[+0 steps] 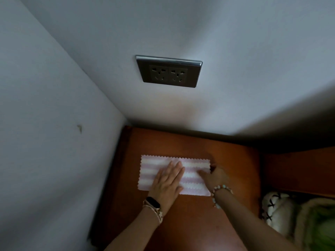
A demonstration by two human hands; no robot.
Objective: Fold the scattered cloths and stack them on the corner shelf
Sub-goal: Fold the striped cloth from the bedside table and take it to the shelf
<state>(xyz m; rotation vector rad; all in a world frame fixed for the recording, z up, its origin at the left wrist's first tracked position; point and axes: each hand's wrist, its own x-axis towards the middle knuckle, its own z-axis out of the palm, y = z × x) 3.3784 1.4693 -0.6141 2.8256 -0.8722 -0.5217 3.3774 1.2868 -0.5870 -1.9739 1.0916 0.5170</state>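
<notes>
Cloth [192, 175], one item: pink-and-white striped, fleecy in look, edges cut in zigzag. Lies flat as a wide rectangle on the corner shelf [233, 171], an orange-brown wooden surface set into the angle of two pale walls. A doubled zigzag edge along the near side suggests it is already folded at least once, though the dim light leaves the layer count uncertain.

Position: at 12 o'clock from the wearer, toward the back of the shelf; a double wall socket [169, 71] sits higher on the wall, also at 12 o'clock.

Left hand [167, 180]: fingers spread wide and straight, palm pressed flat on the cloth's left half, gripping nothing. A dark band is worn at the wrist.

Right hand [216, 176]: resting on the cloth's right end at about 1 o'clock, fingers curled down near the edge; whether it pinches the fabric or only presses it cannot be told. A beaded bracelet is worn at the wrist.

Progress, as judged: one cloth folded and placed, now being smoothed or set up for a further fold. No stack is built. No other loose cloths are identifiable; a heap of soft fabric [282, 212] at 4 o'clock may or may not hold them.
</notes>
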